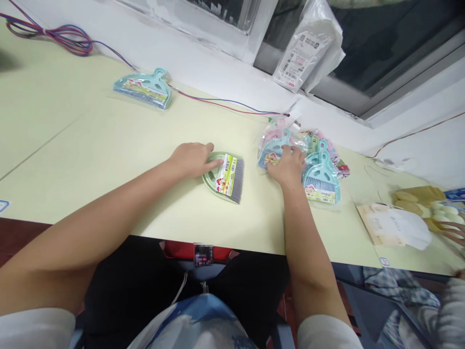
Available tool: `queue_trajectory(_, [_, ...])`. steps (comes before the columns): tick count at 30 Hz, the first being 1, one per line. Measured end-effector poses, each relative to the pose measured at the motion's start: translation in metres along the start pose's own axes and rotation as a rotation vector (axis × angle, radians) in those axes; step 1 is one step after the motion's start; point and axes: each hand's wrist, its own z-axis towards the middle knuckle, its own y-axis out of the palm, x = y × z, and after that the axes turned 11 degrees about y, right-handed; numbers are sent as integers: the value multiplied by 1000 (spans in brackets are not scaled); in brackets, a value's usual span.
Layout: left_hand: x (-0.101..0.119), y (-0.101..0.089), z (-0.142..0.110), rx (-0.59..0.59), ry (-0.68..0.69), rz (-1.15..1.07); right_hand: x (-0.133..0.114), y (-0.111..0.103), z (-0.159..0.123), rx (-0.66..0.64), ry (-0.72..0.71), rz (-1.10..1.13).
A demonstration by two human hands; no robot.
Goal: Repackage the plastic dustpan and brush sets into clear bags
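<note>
My left hand (196,160) is closed around the handle end of a green dustpan-and-brush set (227,177), its thumb on the top. The set lies on the pale table with its grey bristles to the right and a printed card band across it. Further right, my right hand (289,167) grips a light-blue dustpan-and-brush set (271,156) in clear plastic, thumb and fingers on either side. Beside that hand lies another bagged blue set (320,182). Pink and green sets (273,130) show partly behind, overlapped by the blue ones.
A separate blue bagged set (143,89) lies at the back left. Blue and red wires (65,39) run along the wall. A white package (305,53) leans at the window. Rightward are a paper packet (385,225) and a person's hand (456,231) near yellowish items.
</note>
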Motion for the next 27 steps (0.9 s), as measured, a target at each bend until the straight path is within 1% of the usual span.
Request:
queue_trajectory(4, [-12, -4, 3, 5, -32, -30, 3, 3, 4, 47, -13, 10])
queue_trajectory(10, [-32, -4, 8, -1, -38, -115, 3, 1, 6, 69, -62, 42])
queue_trajectory(16, [-46, -11, 6, 112, -73, -125, -4, 1, 3, 25, -122, 78])
queue_trajectory(18, [-50, -16, 5, 146, -92, -135, -7, 1, 3, -9, -172, 98])
queue_trajectory(22, [-57, -25, 1, 200, -137, -142, -14, -1, 0, -83, -316, 158])
queue_trajectory(27, [-61, -37, -4, 252, -199, -101, -28, -6, -11, -122, -493, 267])
